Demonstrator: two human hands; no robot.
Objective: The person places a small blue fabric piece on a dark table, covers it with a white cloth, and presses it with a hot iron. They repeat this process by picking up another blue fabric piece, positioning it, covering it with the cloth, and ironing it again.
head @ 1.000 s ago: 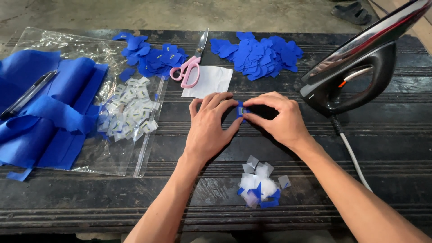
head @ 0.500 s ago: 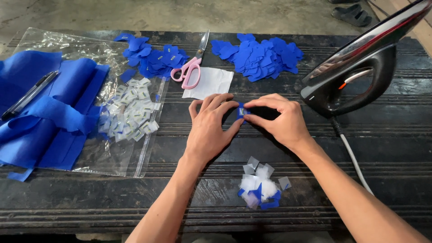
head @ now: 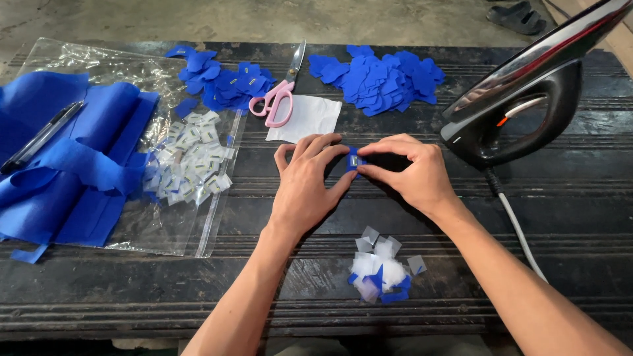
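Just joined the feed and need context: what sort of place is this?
Probably a small sewing or craft workbench: a black electric iron, pink-handled scissors and heaps of cut blue fabric pieces lie on a dark wooden plank table.

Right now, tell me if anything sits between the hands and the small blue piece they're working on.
Nothing visible does. The left hand and right hand both already pinch the small blue piece directly. The iron stands off to the right and the pink scissors lie farther back.
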